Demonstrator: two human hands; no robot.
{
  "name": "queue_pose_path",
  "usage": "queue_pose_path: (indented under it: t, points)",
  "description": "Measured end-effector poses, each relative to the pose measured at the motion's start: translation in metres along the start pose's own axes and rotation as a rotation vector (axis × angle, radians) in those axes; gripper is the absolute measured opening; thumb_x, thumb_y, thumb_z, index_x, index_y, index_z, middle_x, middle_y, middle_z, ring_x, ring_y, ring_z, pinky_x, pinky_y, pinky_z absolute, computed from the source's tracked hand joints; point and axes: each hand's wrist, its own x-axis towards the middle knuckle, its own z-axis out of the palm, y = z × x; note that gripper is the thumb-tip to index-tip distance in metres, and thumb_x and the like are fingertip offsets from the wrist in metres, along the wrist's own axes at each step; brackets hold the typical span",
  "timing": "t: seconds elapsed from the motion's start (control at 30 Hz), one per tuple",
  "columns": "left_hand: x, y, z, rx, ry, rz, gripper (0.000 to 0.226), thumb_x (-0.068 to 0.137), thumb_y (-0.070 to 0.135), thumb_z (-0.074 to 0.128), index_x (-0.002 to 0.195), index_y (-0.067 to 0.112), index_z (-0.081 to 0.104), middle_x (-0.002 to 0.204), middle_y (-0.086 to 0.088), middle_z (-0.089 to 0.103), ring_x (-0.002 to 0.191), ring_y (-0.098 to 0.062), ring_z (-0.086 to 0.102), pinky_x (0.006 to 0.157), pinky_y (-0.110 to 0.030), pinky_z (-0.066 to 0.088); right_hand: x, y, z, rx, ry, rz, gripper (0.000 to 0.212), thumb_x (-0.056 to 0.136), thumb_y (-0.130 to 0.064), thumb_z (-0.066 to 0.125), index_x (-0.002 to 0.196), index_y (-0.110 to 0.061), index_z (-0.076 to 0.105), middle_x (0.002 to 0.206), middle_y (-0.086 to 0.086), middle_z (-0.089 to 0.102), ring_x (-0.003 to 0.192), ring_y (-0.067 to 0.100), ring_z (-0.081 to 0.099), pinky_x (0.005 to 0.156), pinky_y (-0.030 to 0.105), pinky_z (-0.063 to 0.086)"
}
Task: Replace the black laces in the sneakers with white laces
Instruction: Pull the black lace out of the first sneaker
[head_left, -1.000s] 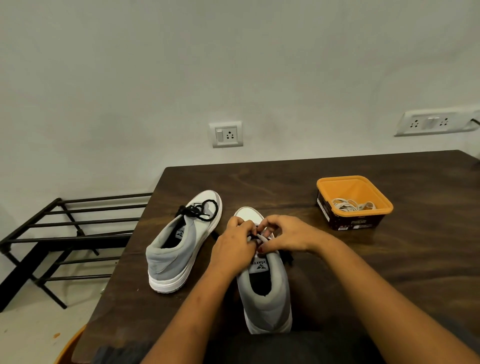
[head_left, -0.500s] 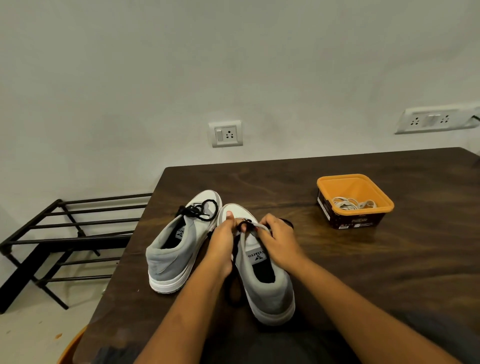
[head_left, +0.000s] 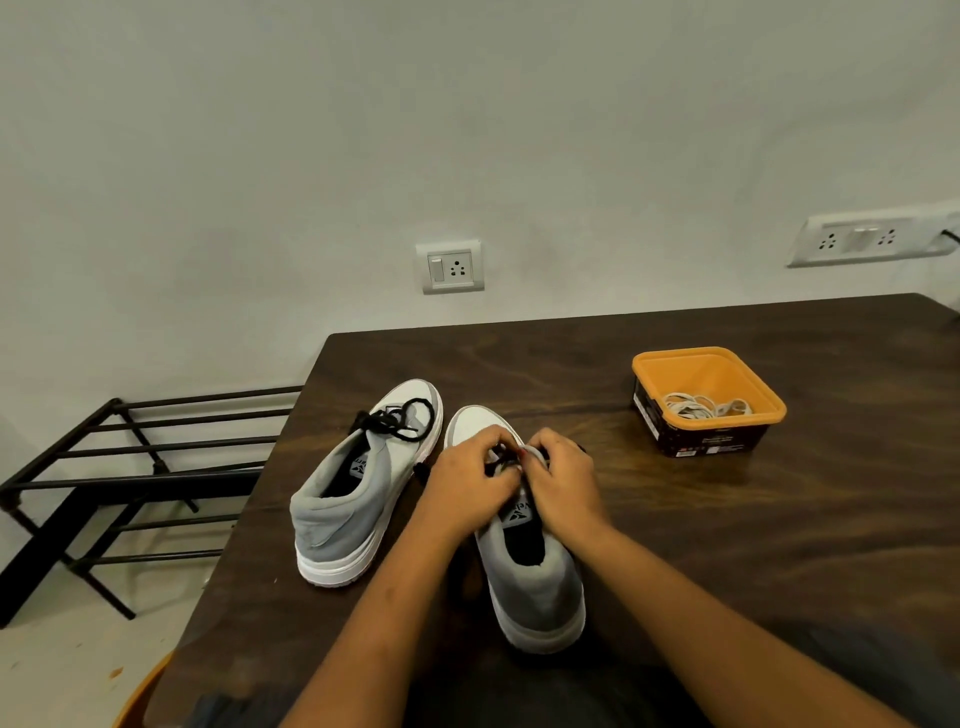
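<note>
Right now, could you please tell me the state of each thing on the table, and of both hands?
far sneaker, upright on its sole, untouched
far black lace, threaded, tied in a bow
near sneaker, upright, under both hands
near black lace, in the shoe, pinched at the front
left hand, pinches the near black lace
right hand, pinches the near black lace
orange tub, upright, open
white laces, loose in the tub, unused

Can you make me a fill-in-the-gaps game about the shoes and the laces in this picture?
1. The left hand and right hand pinch the lace of the sneaker on the ____ side.
2. The white laces lie in a tub coloured ____.
3. The other sneaker has a tied lace coloured ____.
Missing words: right; orange; black.
</note>
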Motion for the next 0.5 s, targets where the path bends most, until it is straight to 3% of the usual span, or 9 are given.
queue_pose_path:
  t: [0.07, 0.13, 0.2, 0.23, 0.3, 0.4, 0.5]
  points:
    - [0.000, 0.001, -0.001, 0.206, 0.033, -0.019, 0.016, 0.084, 0.028, 0.059, 0.097, 0.030, 0.068, 0.094, 0.005, 0.070, 0.092, -0.015, 0.062, 0.080, -0.031, 0.050, 0.000, -0.001, 0.002, 0.018, 0.010, 0.007, 0.011, 0.091, -0.018, 0.056, 0.080, -0.015, 0.057, 0.086, 0.002, 0.060, 0.080, 0.015, 0.055, 0.066, 0.027, 0.042]
    - [-0.001, 0.005, -0.001, 0.508, 0.055, -0.006, 0.021, 0.090, 0.030, 0.053, 0.103, 0.028, 0.069, 0.100, 0.001, 0.069, 0.101, -0.022, 0.057, 0.082, -0.036, 0.049, 0.000, -0.002, 0.005, 0.025, 0.033, 0.009, 0.008, 0.091, -0.020, 0.057, 0.085, -0.016, 0.060, 0.091, 0.001, 0.061, 0.085, 0.014, 0.056, 0.072, 0.030, 0.045]
    - [-0.002, 0.005, 0.003, 0.532, 0.081, -0.006, 0.022, 0.093, 0.031, 0.050, 0.103, 0.028, 0.069, 0.102, 0.004, 0.064, 0.103, -0.021, 0.049, 0.085, -0.037, 0.045, -0.001, -0.003, 0.007, 0.020, 0.050, 0.017, 0.007, 0.092, -0.020, 0.056, 0.087, -0.018, 0.060, 0.093, 0.000, 0.061, 0.086, 0.014, 0.057, 0.074, 0.031, 0.046]
    - [-0.003, 0.004, 0.006, 0.406, 0.102, -0.053, 0.020, 0.093, 0.030, 0.051, 0.099, 0.028, 0.070, 0.100, 0.005, 0.059, 0.103, -0.020, 0.045, 0.088, -0.037, 0.043, 0.000, -0.004, 0.007, 0.024, 0.053, 0.024, 0.007, 0.092, -0.020, 0.055, 0.086, -0.018, 0.060, 0.093, 0.000, 0.062, 0.086, 0.015, 0.057, 0.075, 0.032, 0.047]
    - [-0.002, 0.004, 0.007, -0.075, 0.168, -0.172, 0.018, 0.092, 0.019, 0.055, 0.083, 0.023, 0.070, 0.092, 0.005, 0.054, 0.098, -0.018, 0.047, 0.089, -0.035, 0.044, 0.001, -0.003, 0.007, 0.034, 0.053, 0.052, 0.008, 0.092, -0.020, 0.056, 0.085, -0.021, 0.058, 0.092, 0.001, 0.063, 0.086, 0.016, 0.058, 0.074, 0.033, 0.047]
    - [0.002, 0.013, -0.008, -0.904, 0.348, -0.379, 0.033, 0.096, 0.001, 0.041, 0.071, 0.018, 0.053, 0.076, 0.000, 0.056, 0.072, -0.015, 0.053, 0.065, -0.024, 0.047, 0.002, -0.002, 0.005, 0.023, 0.055, 0.087, 0.010, 0.093, -0.024, 0.056, 0.083, -0.025, 0.057, 0.090, -0.003, 0.062, 0.086, 0.015, 0.058, 0.074, 0.031, 0.046]
    - [0.007, 0.014, -0.033, -1.400, 0.515, -0.451, 0.031, 0.100, 0.007, 0.034, 0.074, 0.017, 0.047, 0.080, -0.001, 0.062, 0.073, -0.013, 0.059, 0.074, -0.028, 0.046, 0.002, -0.002, 0.006, 0.029, 0.047, 0.105, 0.010, 0.093, -0.028, 0.057, 0.084, -0.026, 0.060, 0.088, -0.006, 0.063, 0.085, 0.013, 0.058, 0.073, 0.029, 0.045]
